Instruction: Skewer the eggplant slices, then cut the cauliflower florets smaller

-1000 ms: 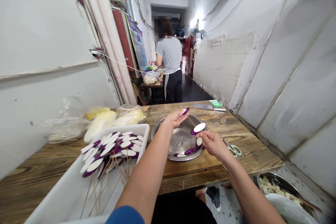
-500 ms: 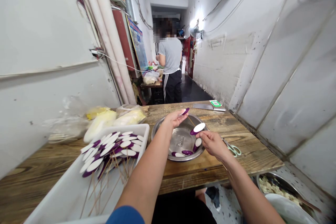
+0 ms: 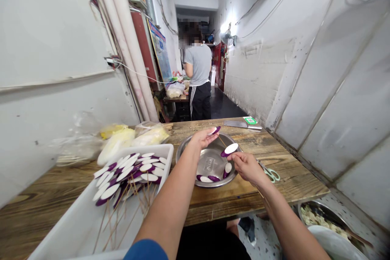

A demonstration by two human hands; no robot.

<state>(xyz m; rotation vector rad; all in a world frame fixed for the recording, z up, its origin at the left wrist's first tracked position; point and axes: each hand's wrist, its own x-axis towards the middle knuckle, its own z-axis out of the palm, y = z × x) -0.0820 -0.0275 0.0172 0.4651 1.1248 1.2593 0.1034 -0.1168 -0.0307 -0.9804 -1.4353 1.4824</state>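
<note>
Over a steel basin (image 3: 210, 164), my left hand (image 3: 202, 139) is closed on a purple-skinned eggplant slice (image 3: 214, 131), its palm turned up. My right hand (image 3: 243, 164) pinches another eggplant slice (image 3: 230, 150) by its lower edge, white face up. A thin wooden skewer (image 3: 222, 141) runs between the two slices; which slice it pierces I cannot tell. A few loose eggplant pieces (image 3: 227, 170) lie in the bottom of the basin. To the left, a white plastic tray (image 3: 76, 215) holds a heap of skewered eggplant slices (image 3: 131, 168), sticks towards me.
A cleaver (image 3: 240, 124) lies behind the basin beside a green card (image 3: 250, 120). Green-handled scissors (image 3: 271, 174) are at the right. Bagged food (image 3: 117, 142) sits behind the tray. Another person (image 3: 198, 69) stands farther back. A bowl (image 3: 323, 215) of pale pieces is low at right.
The loose eggplant pieces in the basin have shifted slightly to the left. Both hands and the slices they hold stay almost in place.
</note>
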